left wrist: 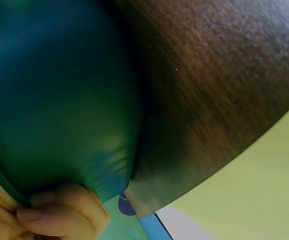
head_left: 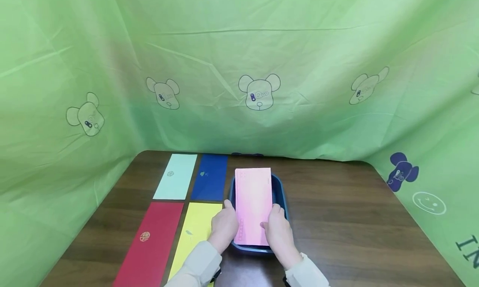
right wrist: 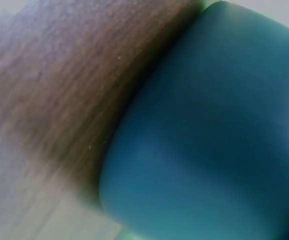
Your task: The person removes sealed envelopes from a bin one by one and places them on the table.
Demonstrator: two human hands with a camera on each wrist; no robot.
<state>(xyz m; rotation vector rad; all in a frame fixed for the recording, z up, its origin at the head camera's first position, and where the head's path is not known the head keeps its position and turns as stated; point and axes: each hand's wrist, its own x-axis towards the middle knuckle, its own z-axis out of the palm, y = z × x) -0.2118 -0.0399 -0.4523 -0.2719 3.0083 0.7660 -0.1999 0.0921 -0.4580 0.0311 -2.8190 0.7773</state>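
A blue tray (head_left: 280, 191) stands on the table, with pink envelopes (head_left: 253, 206) lying over it, their far end reaching past its rim. At the tray's left side, my left hand (head_left: 225, 225) grips the rim; the left wrist view shows its curled fingers (left wrist: 67, 212) against the outer wall. On the right, my right hand (head_left: 278, 231) pinches the edge of the pink envelopes, thumb on top and other fingers partly hidden. The right wrist view is filled mostly by the tray's outer wall (right wrist: 199, 140).
Left of the tray lie a pale mint envelope (head_left: 176, 176), a dark blue envelope (head_left: 210, 179), a red envelope (head_left: 153, 241) and a yellow envelope (head_left: 194, 233). Brown wooden table (head_left: 337, 220) extends to the right. A green printed curtain (head_left: 209, 124) hangs around the table's back and sides.
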